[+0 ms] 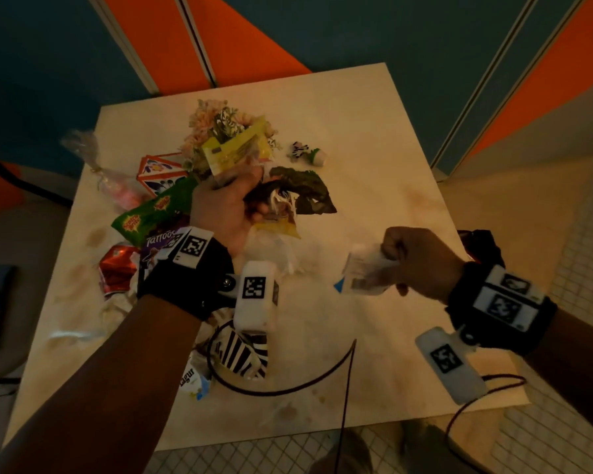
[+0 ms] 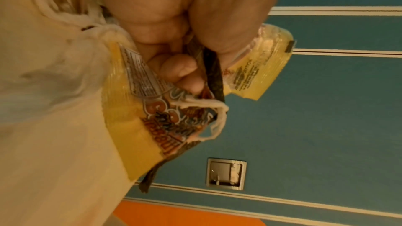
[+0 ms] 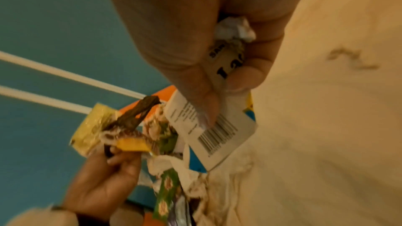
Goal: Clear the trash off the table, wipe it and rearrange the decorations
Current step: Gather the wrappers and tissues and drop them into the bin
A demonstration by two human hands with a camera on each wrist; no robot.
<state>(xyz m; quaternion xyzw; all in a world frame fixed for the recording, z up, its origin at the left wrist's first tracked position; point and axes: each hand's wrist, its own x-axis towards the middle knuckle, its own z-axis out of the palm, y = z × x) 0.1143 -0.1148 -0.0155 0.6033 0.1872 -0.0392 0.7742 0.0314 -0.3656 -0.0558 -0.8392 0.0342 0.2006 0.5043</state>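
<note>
Trash is split between both hands and the table (image 1: 374,138). Left hand (image 1: 231,206), centre of the head frame, is fisted around a bunch of wrappers (image 1: 281,196): a pale yellow packet (image 1: 235,150) sticks out the top, a dark crumpled wrapper (image 1: 308,191) out the right side, a yellow-orange printed one (image 2: 139,109) underneath per the left wrist view. Right hand (image 1: 418,261), centre right, is clamped on a white carton piece (image 1: 362,273) with a barcode and blue corner, thumb pressed on the barcode face in the right wrist view, with a crumpled white scrap (image 3: 236,28) in the same fist. Both hands are held above the table, not resting on it. On the table, left side: green snack bag (image 1: 151,213), purple wrapper (image 1: 161,239), crushed red foil (image 1: 117,268), clear cellophane bag with pink contents (image 1: 117,189), white tissue scraps (image 1: 117,306). Lower centre: black-and-white striped item (image 1: 242,354), partly under the left wrist camera. Decorations upper centre: pink flower bunch (image 1: 216,121) behind the yellow packet, patterned red-edged box (image 1: 158,172) to its left, small zebra figurine (image 1: 305,152) to the right, lying apart from the rest. Brownish stains (image 1: 288,410) on the table near the lower edge.
</note>
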